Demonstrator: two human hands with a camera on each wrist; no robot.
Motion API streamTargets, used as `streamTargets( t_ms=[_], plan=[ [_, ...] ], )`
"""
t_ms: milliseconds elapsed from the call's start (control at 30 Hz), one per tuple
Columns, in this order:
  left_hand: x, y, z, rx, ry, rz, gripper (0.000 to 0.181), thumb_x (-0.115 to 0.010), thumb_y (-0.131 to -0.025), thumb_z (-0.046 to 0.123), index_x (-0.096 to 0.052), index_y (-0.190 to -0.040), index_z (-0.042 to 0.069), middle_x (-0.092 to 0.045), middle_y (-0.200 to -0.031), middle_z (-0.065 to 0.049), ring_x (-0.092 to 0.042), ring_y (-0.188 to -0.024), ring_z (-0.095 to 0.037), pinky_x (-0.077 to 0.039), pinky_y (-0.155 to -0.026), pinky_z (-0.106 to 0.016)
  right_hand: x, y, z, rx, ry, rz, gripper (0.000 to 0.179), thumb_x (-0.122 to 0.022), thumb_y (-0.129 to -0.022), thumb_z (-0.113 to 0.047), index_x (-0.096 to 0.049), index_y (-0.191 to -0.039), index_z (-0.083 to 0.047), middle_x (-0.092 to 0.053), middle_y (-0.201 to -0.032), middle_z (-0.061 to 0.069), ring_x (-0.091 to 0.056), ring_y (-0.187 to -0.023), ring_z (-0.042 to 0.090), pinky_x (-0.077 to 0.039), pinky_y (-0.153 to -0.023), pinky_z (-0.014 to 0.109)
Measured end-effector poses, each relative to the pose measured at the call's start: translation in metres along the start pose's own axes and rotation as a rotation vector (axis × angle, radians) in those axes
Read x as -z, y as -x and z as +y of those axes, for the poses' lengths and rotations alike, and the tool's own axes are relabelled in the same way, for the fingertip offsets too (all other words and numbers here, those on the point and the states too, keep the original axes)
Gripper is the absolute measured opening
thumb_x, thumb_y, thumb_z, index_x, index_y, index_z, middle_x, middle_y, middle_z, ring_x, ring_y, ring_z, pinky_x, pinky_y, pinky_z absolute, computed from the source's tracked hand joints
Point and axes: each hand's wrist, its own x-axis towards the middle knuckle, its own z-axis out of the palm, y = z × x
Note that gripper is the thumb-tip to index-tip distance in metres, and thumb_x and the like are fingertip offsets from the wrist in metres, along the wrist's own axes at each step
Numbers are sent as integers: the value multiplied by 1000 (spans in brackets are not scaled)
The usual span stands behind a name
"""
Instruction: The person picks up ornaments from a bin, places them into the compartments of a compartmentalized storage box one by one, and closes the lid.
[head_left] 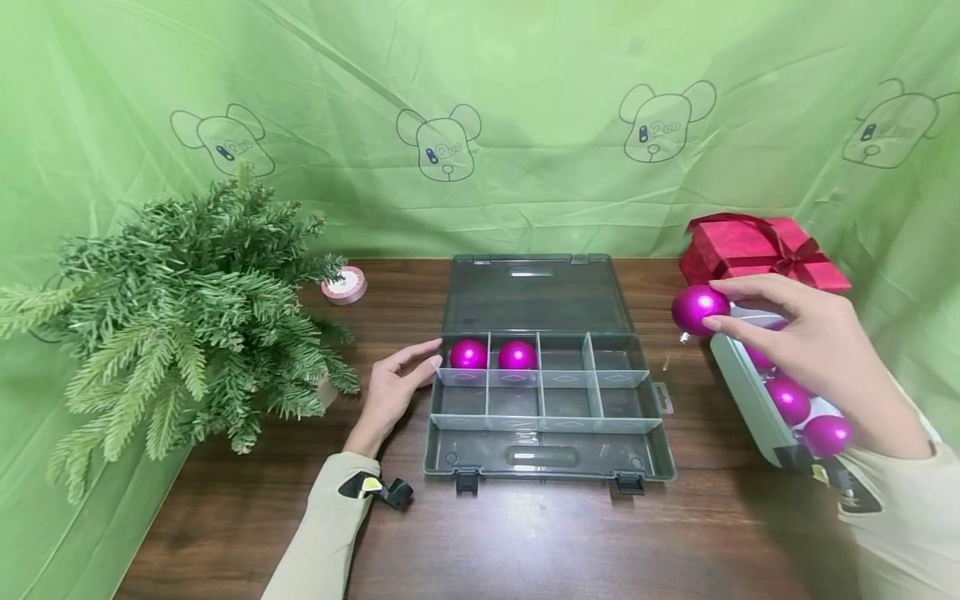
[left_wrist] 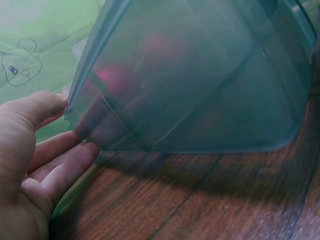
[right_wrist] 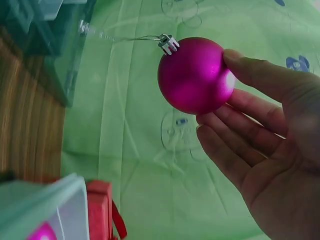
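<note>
A thumb and fingers of my left hand hold the left edge of a grey see-through compartment box near its back corner. In the left wrist view, fingertips lie at the box's wall, the thumb at its edge. Magenta Christmas baubles sit in the two leftmost back compartments: one bauble at the left, another bauble beside it. Above the table on the right, my right hand pinches a magenta bauble between thumb and fingers. Its silver cap and hanging loop point away from the palm.
Beneath the right hand stands a pale open bin of more magenta baubles. A red gift box with a ribbon is behind it. At the left stands an artificial fir tree, with a pink ribbon roll beside it. The compartment box's lid lies back.
</note>
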Motion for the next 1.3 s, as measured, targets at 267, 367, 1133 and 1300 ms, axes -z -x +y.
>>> streamTargets(
  t_ms=[267, 367, 1133, 1300],
  plan=[
    [0, 0, 0, -1, -17, 0, 33, -81, -98, 12, -76, -129, 3, -74, -129, -14, -73, -103, -12, -65, -88, -33, -21, -16, -21, 63, -39, -27, 50, -92, -87, -35, -75, -134, -30, -74, -128, 1, -59, -114, 9, -38, -85, 17],
    [1, 0, 0, -2, -21, 0, 33, -80, -98, 11, -76, -130, 2, -73, -130, -14, -73, -104, -12, -64, -89, -33, -31, -22, -28, 129, -89, -17, 50, -94, -85, -26, -76, -132, -26, -75, -122, -1, -58, -107, -1, -40, -83, 14],
    [1, -1, -2, -2, -18, -1, 33, -79, -99, 11, -75, -130, 0, -73, -130, -16, -72, -105, -10, -64, -89, -31, -86, -52, -53, 257, -120, -203, 40, -87, -93, -30, -76, -130, -19, -76, -124, 0, -70, -117, 23, -55, -102, 49],
    [0, -1, 0, -2, -19, 4, 32, -80, -98, 11, -76, -129, 2, -74, -129, -14, -73, -105, -11, -64, -89, -33, -99, -56, -47, 277, -109, -245, 41, -89, -91, -25, -76, -128, -14, -77, -120, 3, -71, -114, 26, -57, -98, 50]
  ],
)
